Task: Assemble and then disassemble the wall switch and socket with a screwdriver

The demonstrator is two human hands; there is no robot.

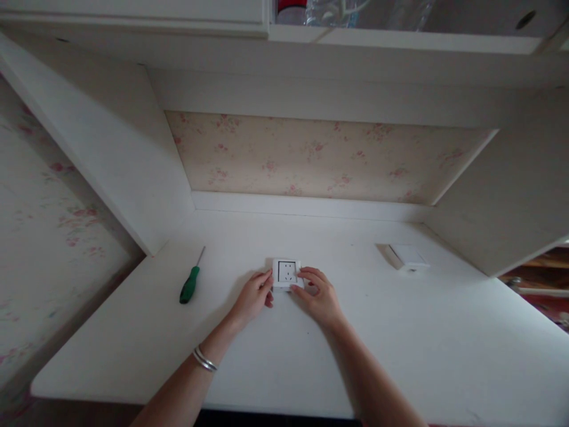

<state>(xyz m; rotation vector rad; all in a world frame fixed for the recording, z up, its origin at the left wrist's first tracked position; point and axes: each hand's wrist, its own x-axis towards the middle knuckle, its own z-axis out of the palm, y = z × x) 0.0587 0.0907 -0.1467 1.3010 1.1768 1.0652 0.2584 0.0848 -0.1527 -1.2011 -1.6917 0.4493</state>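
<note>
Cannot see the underside of the socket [287, 272], or its right edge, partly behind the right hand [323, 298], nor identify the clear plastic things [329, 14] cut off by the top edge, nor follow the forearms [178, 385] past the bottom edge.

On your flat white worktop [275, 350]: white rectangular power socket [287, 272], between your left fingers [261, 277] and right fingers [315, 274]; green-handled metal screwdriver [189, 286], left; white box-shaped case [408, 256], right. Behind: pink-flowered beige wallpaper [311, 163].

From my remote station I record a room in a home (by appearance). Evidence: floral wallpaper [288, 157], white built-in table [422, 350], white overhead cabinet [133, 10].
</note>
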